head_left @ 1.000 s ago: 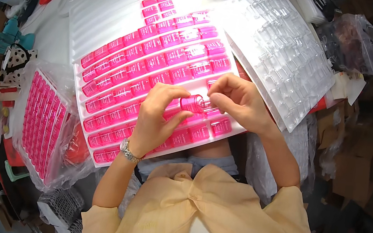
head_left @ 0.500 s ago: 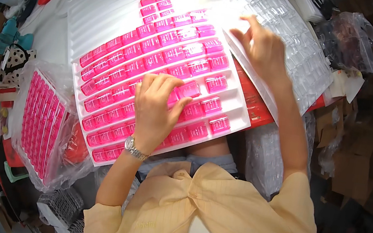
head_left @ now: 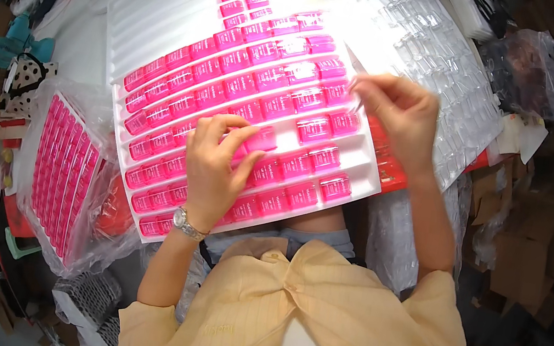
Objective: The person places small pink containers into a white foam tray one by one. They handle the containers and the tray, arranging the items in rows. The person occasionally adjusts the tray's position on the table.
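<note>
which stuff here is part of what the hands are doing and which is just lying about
Part of the work: pink container in left hand; white tray; probably clear plastic pieces.

Apparently lying about: cardboard; polka-dot bag; crumpled plastic bag.

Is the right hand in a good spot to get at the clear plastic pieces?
Probably yes: the right hand is near the clear plastic pieces and nothing visible blocks the way, though it seems to pinch a small clear piece.

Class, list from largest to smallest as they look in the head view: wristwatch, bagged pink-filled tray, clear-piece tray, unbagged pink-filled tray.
1. Unbagged pink-filled tray
2. Clear-piece tray
3. Bagged pink-filled tray
4. Wristwatch
</note>
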Motion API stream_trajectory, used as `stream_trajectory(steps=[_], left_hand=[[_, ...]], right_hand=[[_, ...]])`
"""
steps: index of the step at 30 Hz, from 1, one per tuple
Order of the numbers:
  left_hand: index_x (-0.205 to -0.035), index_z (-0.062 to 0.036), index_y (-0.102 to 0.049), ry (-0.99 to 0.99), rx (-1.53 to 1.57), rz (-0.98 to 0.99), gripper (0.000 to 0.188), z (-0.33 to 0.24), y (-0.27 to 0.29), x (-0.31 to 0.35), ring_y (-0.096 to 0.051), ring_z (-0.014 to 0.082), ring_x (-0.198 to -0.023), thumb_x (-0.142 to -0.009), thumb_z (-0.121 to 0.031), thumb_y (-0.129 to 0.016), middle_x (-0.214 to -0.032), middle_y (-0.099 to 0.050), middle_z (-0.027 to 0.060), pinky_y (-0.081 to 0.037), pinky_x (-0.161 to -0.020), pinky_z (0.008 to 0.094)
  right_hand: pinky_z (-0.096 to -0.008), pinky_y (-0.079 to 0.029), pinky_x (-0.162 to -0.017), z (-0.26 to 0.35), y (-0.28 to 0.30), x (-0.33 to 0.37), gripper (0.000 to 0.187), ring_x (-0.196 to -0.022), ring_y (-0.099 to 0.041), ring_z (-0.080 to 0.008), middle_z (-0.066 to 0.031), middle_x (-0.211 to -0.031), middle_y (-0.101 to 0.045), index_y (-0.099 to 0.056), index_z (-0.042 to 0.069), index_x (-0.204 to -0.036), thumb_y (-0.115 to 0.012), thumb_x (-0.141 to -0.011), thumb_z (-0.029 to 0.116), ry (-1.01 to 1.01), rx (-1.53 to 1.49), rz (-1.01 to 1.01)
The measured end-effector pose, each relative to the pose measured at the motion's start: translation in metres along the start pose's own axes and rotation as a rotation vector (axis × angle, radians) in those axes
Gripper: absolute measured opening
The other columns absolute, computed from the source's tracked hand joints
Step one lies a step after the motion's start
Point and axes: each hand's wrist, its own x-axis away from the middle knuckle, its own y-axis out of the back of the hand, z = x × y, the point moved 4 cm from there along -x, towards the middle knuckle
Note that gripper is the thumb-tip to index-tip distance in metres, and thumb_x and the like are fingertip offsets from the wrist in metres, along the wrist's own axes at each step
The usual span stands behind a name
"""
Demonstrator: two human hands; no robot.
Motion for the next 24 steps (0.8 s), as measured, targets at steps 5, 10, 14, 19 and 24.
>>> stream_trajectory(steps=[5, 10, 14, 19, 24], left_hand=[[-0.101, -0.0030, -0.062, 0.339, 0.908, -0.052, 0.030, -0.020, -0.014, 0.002, -0.057, 0.0161, -0.090, -0.074, -0.003, -0.074, -0.099, -0.060, 0.0072, -0.046, -0.074, 0.0285], [-0.099, -0.0030, -0.062, 0.300, 0.640, -0.095, 0.027, -0.003, -0.005, 0.002, -0.058, 0.0200, -0.090, -0.074, -0.003, -0.073, -0.099, -0.059, 0.0089, -0.047, -0.076, 0.0308], [-0.097, -0.0047, -0.064, 0.063, 0.055, 0.040, 0.027, -0.013, -0.010, -0.009, -0.054, 0.0245, -0.091, -0.072, -0.009, -0.074, -0.095, -0.058, 0.0073, -0.042, -0.080, 0.0372], [-0.102, -0.0049, -0.065, 0.007, -0.054, -0.006, 0.035, -0.019, -0.021, -0.013, -0.052, 0.0238, -0.092, -0.069, -0.013, -0.076, -0.095, -0.058, 0.0057, -0.040, -0.081, 0.0376], [-0.111, -0.0066, -0.064, 0.075, -0.145, 0.040, 0.046, 0.014, 0.018, 0.013, -0.052, 0.0216, -0.093, -0.069, -0.018, -0.077, -0.097, -0.059, 0.0041, -0.038, -0.082, 0.0367]], right_hand=[[-0.0265, -0.051, -0.059, 0.020, -0.050, 0.036, 0.020, -0.068, -0.064, -0.0149, -0.0097, -0.083, -0.067, -0.069, 0.001, -0.095, -0.074, -0.077, 0.007, 0.399, 0.235, 0.076], [-0.0367, -0.051, -0.072, 0.015, -0.030, 0.031, 0.030, -0.085, -0.063, -0.0262, -0.0146, -0.098, -0.063, -0.068, 0.004, -0.099, -0.075, -0.073, 0.017, 0.471, 0.499, 0.281], [-0.0382, -0.046, -0.078, -0.020, 0.051, -0.004, 0.021, -0.091, -0.058, -0.0283, -0.0111, -0.101, -0.055, -0.064, 0.005, -0.101, -0.065, -0.081, 0.010, 0.354, 1.306, 0.156], [-0.0376, -0.046, -0.076, -0.040, 0.062, -0.006, 0.021, -0.088, -0.058, -0.0269, -0.0105, -0.101, -0.054, -0.059, 0.003, -0.095, -0.068, -0.076, 0.006, 0.377, 1.307, 0.211], [-0.0267, -0.048, -0.057, -0.028, 0.087, -0.011, 0.022, -0.064, -0.060, -0.0161, -0.0085, -0.081, -0.059, -0.057, 0.003, -0.096, -0.068, -0.077, -0.001, 0.209, 0.923, -0.149]])
